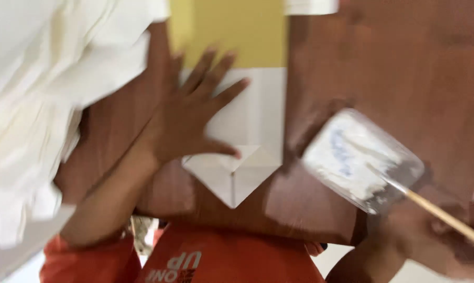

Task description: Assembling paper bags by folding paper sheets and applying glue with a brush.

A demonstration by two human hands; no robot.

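1. The folded white paper (242,147) is lying on the brown wooden table (404,57), its folded point aiming back toward the person's orange shirt (226,257) and its long axis running away from the body toward a yellow sheet (237,31) beyond it.
2. The left hand (187,118) is pressing flat on the paper's left part, fingers spread wide apart and pointing up and to the right, thumb lying across the fold near the paper's middle. Nothing is being gripped; the palm is simply bearing down.
3. The paper is sitting directly under and to the right of those fingers, so this hand is far nearer to it than the other.
4. The left forearm is slanting in from the lower left, wrist bent slightly back.
5. The right hand (431,236) is showing low at the right edge, blurred, seemingly closed around a thin wooden handle (446,217) of a flat paddle-like tool (360,160) smeared with white; how the fingers are lying I cannot tell for sure.
6. The tool's blade is hovering just right of the paper, apart from it.
7. Loose white sheets (43,94) are piling at the left.
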